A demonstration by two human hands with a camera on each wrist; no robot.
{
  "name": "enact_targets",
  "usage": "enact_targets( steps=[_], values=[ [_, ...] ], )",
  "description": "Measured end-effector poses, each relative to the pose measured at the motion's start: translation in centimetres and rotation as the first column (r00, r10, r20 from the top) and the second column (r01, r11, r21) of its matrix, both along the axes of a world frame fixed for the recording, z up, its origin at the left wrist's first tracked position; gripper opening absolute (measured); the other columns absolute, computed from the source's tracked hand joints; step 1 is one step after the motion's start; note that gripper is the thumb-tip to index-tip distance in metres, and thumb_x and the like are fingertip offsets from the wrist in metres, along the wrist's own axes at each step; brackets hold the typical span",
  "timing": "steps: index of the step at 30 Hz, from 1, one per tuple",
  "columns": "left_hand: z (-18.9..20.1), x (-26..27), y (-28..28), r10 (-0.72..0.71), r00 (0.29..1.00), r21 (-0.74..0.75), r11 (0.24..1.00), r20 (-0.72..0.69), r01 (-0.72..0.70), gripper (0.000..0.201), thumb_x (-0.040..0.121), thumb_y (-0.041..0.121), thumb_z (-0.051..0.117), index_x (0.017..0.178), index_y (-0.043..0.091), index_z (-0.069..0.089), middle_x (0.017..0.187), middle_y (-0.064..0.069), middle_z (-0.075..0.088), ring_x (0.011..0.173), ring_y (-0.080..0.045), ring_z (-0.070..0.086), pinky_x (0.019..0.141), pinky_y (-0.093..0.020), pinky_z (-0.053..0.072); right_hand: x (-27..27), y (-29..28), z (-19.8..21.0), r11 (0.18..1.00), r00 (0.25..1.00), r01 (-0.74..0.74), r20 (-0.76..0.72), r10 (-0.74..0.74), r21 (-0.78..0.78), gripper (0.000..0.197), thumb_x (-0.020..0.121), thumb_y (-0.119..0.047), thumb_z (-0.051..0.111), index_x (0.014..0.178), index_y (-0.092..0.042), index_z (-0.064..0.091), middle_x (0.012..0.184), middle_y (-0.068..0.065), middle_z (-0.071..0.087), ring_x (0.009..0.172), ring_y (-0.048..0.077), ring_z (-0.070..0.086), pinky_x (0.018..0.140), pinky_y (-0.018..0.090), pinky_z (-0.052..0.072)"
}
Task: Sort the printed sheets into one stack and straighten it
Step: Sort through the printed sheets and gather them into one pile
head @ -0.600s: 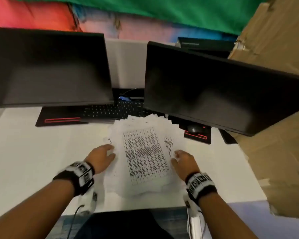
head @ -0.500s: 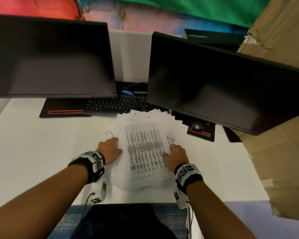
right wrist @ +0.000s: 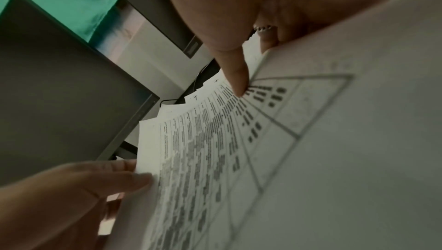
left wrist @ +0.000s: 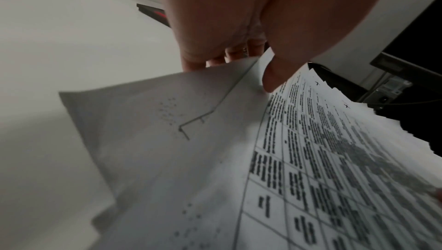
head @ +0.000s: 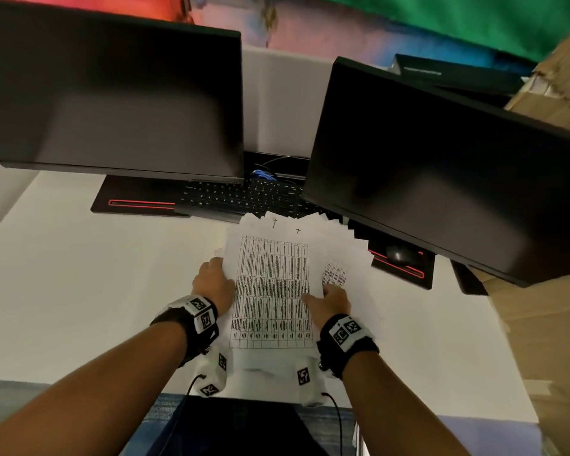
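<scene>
The white bench (head: 79, 291) carried everything, with broad bare surface to the left of the papers and a narrower bare strip to their right; its near edge ran just below the two wrists. Two dark monitors hung over its far half: the left monitor (head: 112, 93) and the right monitor (head: 441, 166), whose lower edge overhung the far right corners of the papers. A wall of brown cardboard (head: 547, 324) closed off the bench's right side. One black keyboard (head: 241, 195) lay under the gap between the screens, its near edge just beyond the papers, and one black mouse (head: 397, 253) sat under the right screen.

The printed sheets (head: 270, 291) lay in a single loose pile at the middle of the bench, the top sheet showing a ruled table of text. Their far edges were fanned out in many staggered corners, too many to count, and more spread to the right.

The left hand (head: 213, 284) gripped the pile's left edge, thumb on top and fingers beneath. The right hand (head: 331, 302) held the right edge likewise, its thumb pressing on the top sheet. The two hands faced each other across the pile.
</scene>
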State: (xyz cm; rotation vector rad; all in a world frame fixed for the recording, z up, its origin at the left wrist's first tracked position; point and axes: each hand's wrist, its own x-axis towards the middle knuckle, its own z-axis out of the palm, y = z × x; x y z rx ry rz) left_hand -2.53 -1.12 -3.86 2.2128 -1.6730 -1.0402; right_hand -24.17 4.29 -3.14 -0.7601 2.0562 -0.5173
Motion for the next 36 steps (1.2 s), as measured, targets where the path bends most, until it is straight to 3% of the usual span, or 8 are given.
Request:
enact_targets(
  steps=[4,8,12,14,18,23,29,36],
  values=[
    [0.3,1.0,0.4,0.005,0.995,-0.042,0.999,-0.095,-0.010,0.037,0.093,0.014,0.063,0.128,0.006,0.051,0.117,-0.007,0.064,0.108,-0.031,0.062,0.086,-0.032,0.046,0.6,0.0,1.0,0.996,0.994,-0.050,0.097,0.057,-0.080,0.046,0.093,-0.018,0.067,0.135,-0.011,0.052,0.132,0.003,0.059,0.119,0.021,0.057,0.101,0.030,0.042],
    [1.4,3.1,0.2,0.127,0.938,0.071,0.991,-0.323,-0.110,0.057,0.078,0.041,0.081,0.120,0.016,0.052,0.104,0.005,0.066,0.097,-0.020,0.061,0.092,-0.034,0.048,-0.1,0.2,2.4,0.965,0.956,0.022,0.289,0.057,-0.263,0.025,0.088,-0.005,0.071,0.100,-0.025,0.062,0.097,-0.013,0.069,0.091,0.004,0.066,0.092,0.033,0.056],
    [3.1,3.2,0.8,0.069,0.937,0.135,0.991,-0.343,-0.024,0.033,0.083,0.036,0.077,0.071,0.018,0.052,0.047,0.012,0.047,0.043,-0.008,0.047,0.050,-0.025,0.038,-0.5,-0.1,1.9,0.946,0.927,0.180,0.369,-0.071,-0.270,0.051,0.069,-0.010,0.089,0.112,-0.018,0.063,0.106,0.003,0.075,0.098,0.021,0.073,0.089,0.042,0.059],
    [3.7,3.6,0.6,0.071,0.922,0.050,0.997,-0.381,-0.057,0.010,0.089,0.025,0.073,0.089,0.018,0.067,0.067,0.011,0.065,0.063,-0.004,0.063,0.054,-0.019,0.043,-1.0,0.0,1.1,0.967,0.980,0.194,0.081,-0.183,-0.165,0.073,0.069,-0.032,0.089,0.131,-0.020,0.052,0.131,0.003,0.060,0.116,0.025,0.061,0.094,0.040,0.053],
    [5.8,5.8,0.3,0.154,0.872,0.024,0.987,-0.466,-0.161,0.034,0.092,0.018,0.069,0.126,0.014,0.066,0.112,0.001,0.071,0.090,-0.007,0.064,0.097,-0.038,0.050,-1.7,1.8,-0.3,0.971,0.930,0.119,-0.366,-0.036,0.207,0.119,0.065,-0.061,0.081,0.155,-0.015,0.018,0.156,0.010,0.026,0.138,0.034,0.029,0.111,0.055,0.031],
    [6.6,9.5,-0.4,0.156,0.905,0.019,0.987,-0.397,-0.161,0.040,0.093,0.021,0.068,0.131,0.011,0.061,0.128,-0.006,0.066,0.101,-0.018,0.058,0.100,-0.041,0.044,-1.8,1.5,-2.1,0.986,0.898,-0.108,-0.414,0.151,0.125,0.125,0.067,-0.057,0.082,0.157,-0.015,0.008,0.159,0.008,0.025,0.142,0.032,0.026,0.115,0.053,0.028],
    [5.8,11.3,-0.1,0.159,0.933,0.020,0.987,-0.324,-0.161,0.041,0.091,0.030,0.070,0.128,0.014,0.064,0.125,-0.008,0.069,0.098,-0.021,0.064,0.092,-0.036,0.047,-1.5,-1.0,-1.3,0.993,0.963,-0.082,-0.252,0.101,0.087,0.134,0.066,-0.033,0.091,0.157,-0.009,-0.003,0.157,0.016,0.031,0.143,0.034,0.034,0.114,0.045,0.037],
    [5.3,12.5,0.7,0.188,0.940,0.065,0.982,-0.286,-0.177,0.037,0.092,0.028,0.069,0.125,0.013,0.064,0.125,-0.008,0.069,0.101,-0.024,0.062,0.101,-0.042,0.044,-1.4,-1.8,-0.4,0.995,0.992,0.053,-0.117,-0.043,0.087,0.085,0.074,-0.011,0.085,0.143,-0.005,0.035,0.133,0.018,0.058,0.119,0.035,0.060,0.095,0.038,0.052]
  ],
)
